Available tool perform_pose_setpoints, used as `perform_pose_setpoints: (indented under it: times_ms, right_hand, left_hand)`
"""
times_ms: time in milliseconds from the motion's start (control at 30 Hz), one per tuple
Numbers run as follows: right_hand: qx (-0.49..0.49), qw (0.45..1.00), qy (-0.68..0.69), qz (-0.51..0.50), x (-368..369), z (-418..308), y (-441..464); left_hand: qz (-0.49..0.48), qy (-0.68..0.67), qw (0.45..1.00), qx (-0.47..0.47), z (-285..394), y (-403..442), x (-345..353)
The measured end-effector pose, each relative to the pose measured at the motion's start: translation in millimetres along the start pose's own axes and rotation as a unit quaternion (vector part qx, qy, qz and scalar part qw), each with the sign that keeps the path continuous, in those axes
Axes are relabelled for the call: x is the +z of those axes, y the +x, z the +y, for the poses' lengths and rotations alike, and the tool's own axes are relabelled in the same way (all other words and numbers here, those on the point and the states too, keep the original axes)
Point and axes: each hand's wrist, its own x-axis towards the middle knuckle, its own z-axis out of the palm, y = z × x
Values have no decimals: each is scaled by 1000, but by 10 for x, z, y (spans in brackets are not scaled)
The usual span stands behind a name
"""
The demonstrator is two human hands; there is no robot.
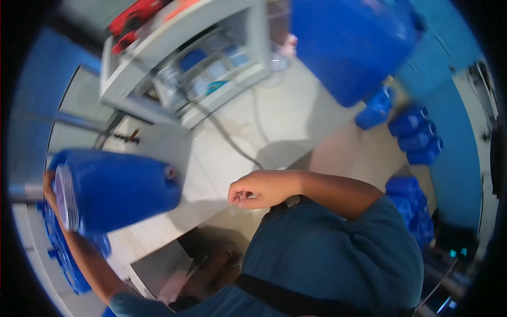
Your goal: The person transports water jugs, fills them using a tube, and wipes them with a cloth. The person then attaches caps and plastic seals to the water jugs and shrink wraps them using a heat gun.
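At the left, my left hand is wrapped round the far left end of a large blue container, beside a pale lid or label. The container lies tilted over the white counter, its small spout pointing right. My right hand is in front of my body near the counter's front edge, its fingers curled. A dark hose runs over the counter and ends close to my right hand. Whether anything small is inside the curled fingers is hidden.
A white shelf unit holding small packets stands at the back. A big blue container stands at the upper right. Several smaller blue cans are on the floor at the right. More blue containers are at the lower left.
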Motion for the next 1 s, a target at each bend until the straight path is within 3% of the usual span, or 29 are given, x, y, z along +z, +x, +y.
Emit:
perform_pose_setpoints:
  times_ms: [67, 100, 167, 233, 300, 333, 400, 467, 500, 633, 700, 767, 900, 967, 1000]
  right_hand:
    - [-30, 998, 23, 42, 113, -25, 272]
    - [47, 998, 1, 49, -104, 225, -955]
    - [21, 998, 38, 47, -32, 348, -1012]
    - [-45, 998, 13, 48, -51, 394, -814]
    - [-59, 998, -5, 29, -71, 387, -841]
    - [-90, 995, -25, 27, -34, 366, -849]
    - [-121, 991, -48, 32, 30, 363, -876]
    - [-243, 956, -90, 135, 131, 400, -912]
    - [-244, 956, -89, 136, 149, 374, -950]
    - [-296, 932, -109, 175, 285, 313, -1289]
    - [-311, 925, -111, 189, 321, 378, -1481]
    - [-415, 868, -80, 262, 398, 591, -1657]
    - [-409, 879, -96, 225, 347, 950, -2130]
    - [-282, 945, -89, 138, 297, 1152, -2367]
    - [-339, 915, -124, 178, 304, 1398, -2382]
  left_hand:
    - [-32, 33, 996, 70, -115, 392, -98]
    - [-38, -11, 999, 11, 117, 103, 165]
    - [-33, -100, 989, -108, 641, -380, 568]
    - [-38, -23, 999, -14, 980, -292, 220]
    - [-47, 14, 999, 9, 1337, -319, 142]
    - [-32, -45, 996, -69, 1619, -389, 107]
    - [-16, -106, 984, -142, 2189, -536, 88]
    - [-13, -209, 953, -219, 2742, -673, 55]
    - [-14, -204, 953, -223, 2971, -751, 48]
    - [-106, 11, 987, -122, 3551, -988, -87]
    - [-175, 127, 976, -35, 3824, -1058, -220]
    - [-237, 203, 949, 40, 4130, -1147, -310]
    - [-254, 164, 946, 118, 4902, -1240, -130]
    - [-435, 144, 882, 114, 5168, -1160, 31]
    - [-500, 104, 856, 84, 5244, -1145, 237]
